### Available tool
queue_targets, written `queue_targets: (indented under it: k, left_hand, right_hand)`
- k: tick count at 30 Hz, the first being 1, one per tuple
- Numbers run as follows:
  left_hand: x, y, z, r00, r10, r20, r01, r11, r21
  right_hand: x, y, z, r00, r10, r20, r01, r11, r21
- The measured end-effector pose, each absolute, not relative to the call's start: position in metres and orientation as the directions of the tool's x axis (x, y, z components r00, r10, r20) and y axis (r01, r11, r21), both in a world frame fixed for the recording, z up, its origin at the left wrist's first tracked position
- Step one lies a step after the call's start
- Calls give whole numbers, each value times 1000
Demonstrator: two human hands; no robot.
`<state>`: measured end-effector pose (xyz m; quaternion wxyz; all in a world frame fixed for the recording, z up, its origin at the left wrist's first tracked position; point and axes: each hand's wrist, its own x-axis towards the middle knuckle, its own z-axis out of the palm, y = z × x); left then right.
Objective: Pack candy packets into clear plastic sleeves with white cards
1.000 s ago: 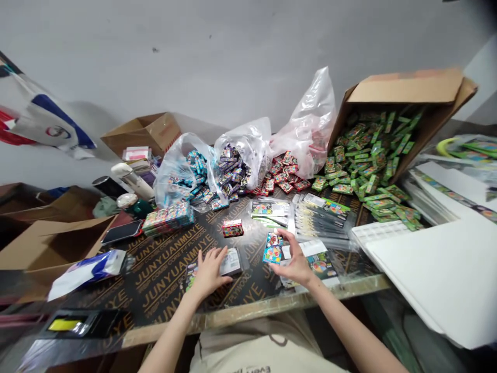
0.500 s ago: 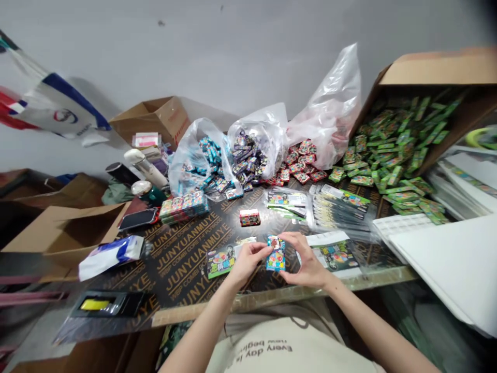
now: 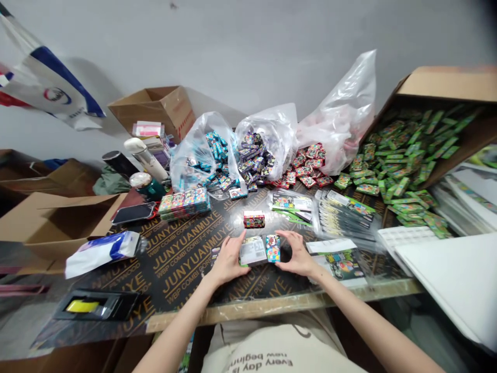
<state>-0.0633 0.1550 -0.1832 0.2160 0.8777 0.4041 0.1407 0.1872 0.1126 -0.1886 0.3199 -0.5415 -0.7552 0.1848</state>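
Note:
My right hand (image 3: 297,254) pinches a small blue candy box (image 3: 273,247) by its top and bottom edges, between thumb and forefinger. Directly left of that box is a pale grey printed card (image 3: 254,250), with dark lettering and a barcode-like patch. My left hand (image 3: 228,260) has its thumb and forefinger on the card's left end, at the top and bottom edges. Just beyond the card, a red box (image 3: 254,219) rests on the dark tabletop (image 3: 182,264). A printed packet (image 3: 344,264) lies right of my right hand.
Clear plastic bags spill blue boxes (image 3: 217,147), purple boxes (image 3: 256,155) and red boxes (image 3: 312,160) along the wall. A tipped carton (image 3: 446,83) pours out green boxes (image 3: 404,155). Stacked boxes (image 3: 184,203), a phone (image 3: 134,213) and bottles (image 3: 145,163) stand left.
My left hand has left the blue box and moved left to the pale card, which now shows beside the box. The right hand keeps hold of the box. The view has shifted slightly.

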Motion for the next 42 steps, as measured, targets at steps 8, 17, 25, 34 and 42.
queue_targets:
  k: [8, 17, 25, 34, 42]
  left_hand:
    - [-62, 154, -176, 583, 805, 107, 624, -528, 576]
    - [-66, 159, -179, 554, 831, 54, 629, -461, 626]
    - [-73, 152, -207, 611, 778, -147, 702, -445, 556]
    - [-86, 155, -203, 577, 811, -94, 679, -412, 607]
    - [-18, 183, -165, 168, 973, -161, -19, 166, 986]
  right_hand:
    - [192, 117, -176, -172, 944, 283, 640, 325, -696]
    - [174, 180, -175, 129, 928, 349, 739, 145, -658]
    - [131, 340, -176, 122, 970, 209, 920, -31, -391]
    - [135, 334, -173, 131, 980, 151, 907, -57, -417]
    - [148, 174, -151, 24, 931, 363, 672, 254, -696]
